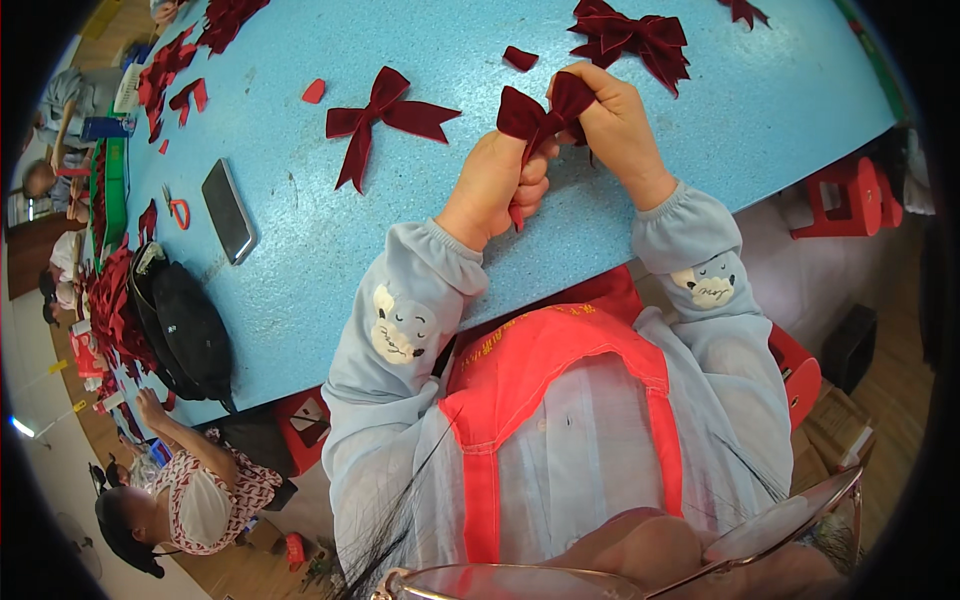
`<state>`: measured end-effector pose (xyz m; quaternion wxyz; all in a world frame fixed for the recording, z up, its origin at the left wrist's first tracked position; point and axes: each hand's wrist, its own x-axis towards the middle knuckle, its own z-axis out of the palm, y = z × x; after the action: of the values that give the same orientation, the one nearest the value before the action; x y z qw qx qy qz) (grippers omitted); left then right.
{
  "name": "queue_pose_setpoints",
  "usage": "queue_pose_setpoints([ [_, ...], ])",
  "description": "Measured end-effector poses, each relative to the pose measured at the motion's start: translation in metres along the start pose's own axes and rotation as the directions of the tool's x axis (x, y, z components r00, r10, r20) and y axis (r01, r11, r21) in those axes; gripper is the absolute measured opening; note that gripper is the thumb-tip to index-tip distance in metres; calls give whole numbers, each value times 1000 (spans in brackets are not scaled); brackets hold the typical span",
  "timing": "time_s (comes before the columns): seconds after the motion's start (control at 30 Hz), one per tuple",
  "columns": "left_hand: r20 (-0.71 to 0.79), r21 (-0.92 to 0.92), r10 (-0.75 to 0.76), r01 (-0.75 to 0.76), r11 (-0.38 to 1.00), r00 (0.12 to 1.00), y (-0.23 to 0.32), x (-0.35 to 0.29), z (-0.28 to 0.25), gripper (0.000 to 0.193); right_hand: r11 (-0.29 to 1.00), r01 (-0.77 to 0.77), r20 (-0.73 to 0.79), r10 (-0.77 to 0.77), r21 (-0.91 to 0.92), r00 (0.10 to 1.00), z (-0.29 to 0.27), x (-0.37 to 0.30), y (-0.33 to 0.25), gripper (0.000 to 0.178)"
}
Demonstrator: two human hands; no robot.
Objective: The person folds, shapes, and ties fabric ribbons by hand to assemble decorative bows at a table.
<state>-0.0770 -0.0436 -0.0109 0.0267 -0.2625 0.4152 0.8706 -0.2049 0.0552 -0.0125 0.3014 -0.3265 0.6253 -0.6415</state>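
Note:
A dark red velvet bow (541,122) is held between my two hands, above the near part of the blue table. My left hand (492,188) is closed on its lower left side, and a tail end pokes out below the fingers. My right hand (618,120) grips the right loop, thumb and fingers pressed together. Left of my hands, a finished-looking bow (383,122) lies flat with its tails spread. A pile of similar bows (632,42) sits just beyond my right hand. One small velvet scrap (520,58) lies behind the held bow.
To the left on the blue table (300,270) lie a phone (229,211), orange-handled scissors (179,208) and a black bag (180,325). Heaped red ribbons (110,310) line the far left edge. Another person (205,480) sits at lower left. Red stools (845,197) stand at right.

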Motion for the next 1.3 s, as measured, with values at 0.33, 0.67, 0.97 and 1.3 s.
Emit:
queue_pose_setpoints([
  [0.33,-80,-115,-58,49,992,995,7,15,-1,34,922,-335,82,325,193,942,-8,20,13,21],
  [0.67,-262,-62,299,-325,944,918,-4,0,20,36,995,102,-244,-100,-6,965,17,-4,-5,14],
  [0.97,-304,-158,405,-465,871,862,-12,2,29,27,924,360,-416,-379,-126,827,27,0,-1,20],
  [1.3,-119,-291,363,-382,877,924,-7,-7,26,27,829,380,-277,-510,-410,814,17,-2,-12,16],
])
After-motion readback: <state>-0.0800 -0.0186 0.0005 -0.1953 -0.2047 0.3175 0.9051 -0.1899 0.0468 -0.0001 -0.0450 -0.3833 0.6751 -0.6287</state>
